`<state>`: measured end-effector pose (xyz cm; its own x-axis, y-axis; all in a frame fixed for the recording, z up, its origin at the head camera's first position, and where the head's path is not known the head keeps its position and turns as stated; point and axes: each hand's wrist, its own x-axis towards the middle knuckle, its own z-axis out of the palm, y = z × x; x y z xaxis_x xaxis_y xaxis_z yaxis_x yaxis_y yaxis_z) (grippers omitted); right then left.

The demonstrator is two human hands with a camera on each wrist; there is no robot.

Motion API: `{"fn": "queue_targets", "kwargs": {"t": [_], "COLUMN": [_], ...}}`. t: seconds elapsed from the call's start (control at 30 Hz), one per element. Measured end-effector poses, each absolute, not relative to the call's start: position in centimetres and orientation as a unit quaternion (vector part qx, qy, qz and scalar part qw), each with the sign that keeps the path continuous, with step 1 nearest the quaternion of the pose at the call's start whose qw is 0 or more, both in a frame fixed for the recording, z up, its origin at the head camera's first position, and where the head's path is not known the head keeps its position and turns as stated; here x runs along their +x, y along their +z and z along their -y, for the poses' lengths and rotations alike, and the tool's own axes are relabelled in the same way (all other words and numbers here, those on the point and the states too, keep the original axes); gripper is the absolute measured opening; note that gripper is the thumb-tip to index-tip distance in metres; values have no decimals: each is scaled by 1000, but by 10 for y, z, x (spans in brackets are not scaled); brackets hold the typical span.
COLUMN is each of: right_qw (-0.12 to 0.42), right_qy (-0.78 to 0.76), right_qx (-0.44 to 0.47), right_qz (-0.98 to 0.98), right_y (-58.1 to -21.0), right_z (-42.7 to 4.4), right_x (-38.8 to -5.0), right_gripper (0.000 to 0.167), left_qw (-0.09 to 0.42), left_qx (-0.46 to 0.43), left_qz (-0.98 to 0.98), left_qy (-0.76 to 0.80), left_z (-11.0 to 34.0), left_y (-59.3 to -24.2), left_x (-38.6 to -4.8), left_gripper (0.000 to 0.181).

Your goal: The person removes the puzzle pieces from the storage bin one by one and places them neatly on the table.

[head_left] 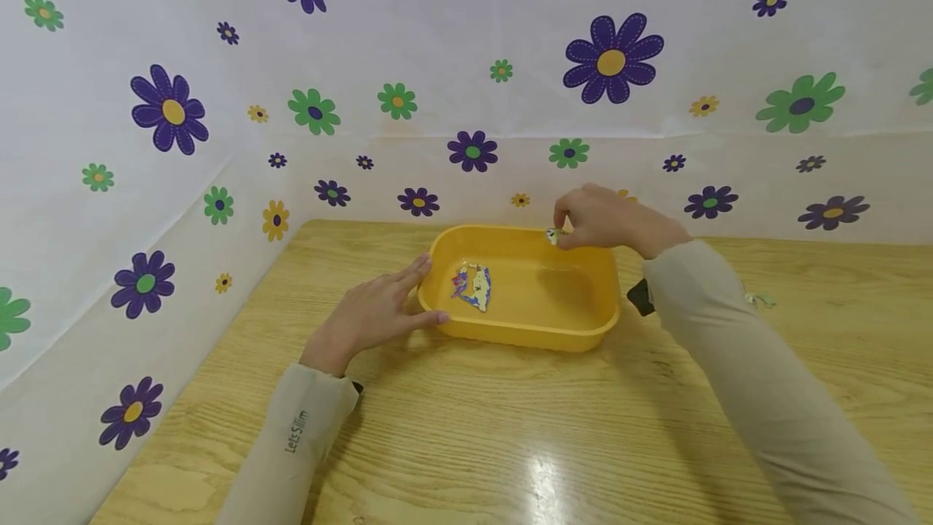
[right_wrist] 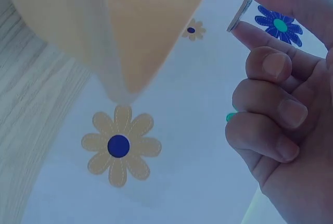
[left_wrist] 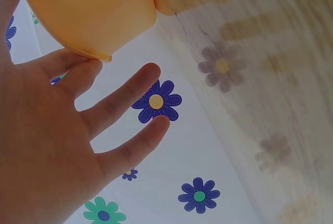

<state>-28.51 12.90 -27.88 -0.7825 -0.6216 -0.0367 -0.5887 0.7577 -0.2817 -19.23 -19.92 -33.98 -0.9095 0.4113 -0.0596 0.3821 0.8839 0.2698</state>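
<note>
A yellow tub (head_left: 528,335) stands on the wooden table, with colourful flat pieces (head_left: 479,288) lying inside at its left. My left hand (head_left: 375,308) touches the tub's left rim with fingers spread; in the left wrist view that hand (left_wrist: 78,109) has its fingers extended beside the tub wall (left_wrist: 99,10). Over the tub's back right rim, my right hand (head_left: 601,219) pinches a small flat piece (head_left: 553,236) between thumb and index finger. The right wrist view shows the piece (right_wrist: 240,13) edge-on, while the other fingers of this hand (right_wrist: 291,94) are curled.
A small pale item (head_left: 760,299) lies on the table to the right, beyond the right sleeve (head_left: 714,314). Behind the table (head_left: 452,428) and along its left side hangs a white covering (head_left: 437,23) with printed flowers.
</note>
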Motion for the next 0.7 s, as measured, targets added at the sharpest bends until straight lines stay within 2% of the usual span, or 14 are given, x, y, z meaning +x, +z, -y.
{"fn": "queue_targets", "kwargs": {"t": [0.7], "right_qw": [20], "right_qy": [-144], "right_qx": [-311], "right_qz": [-939], "right_y": [-288], "right_z": [-187], "right_x": [-267], "right_gripper": [26], "left_qw": [56], "left_qx": [210], "left_qz": [-968], "left_qy": [125], "left_z": [200], "left_y": [-341], "left_x": [-193], "left_gripper": [90]}}
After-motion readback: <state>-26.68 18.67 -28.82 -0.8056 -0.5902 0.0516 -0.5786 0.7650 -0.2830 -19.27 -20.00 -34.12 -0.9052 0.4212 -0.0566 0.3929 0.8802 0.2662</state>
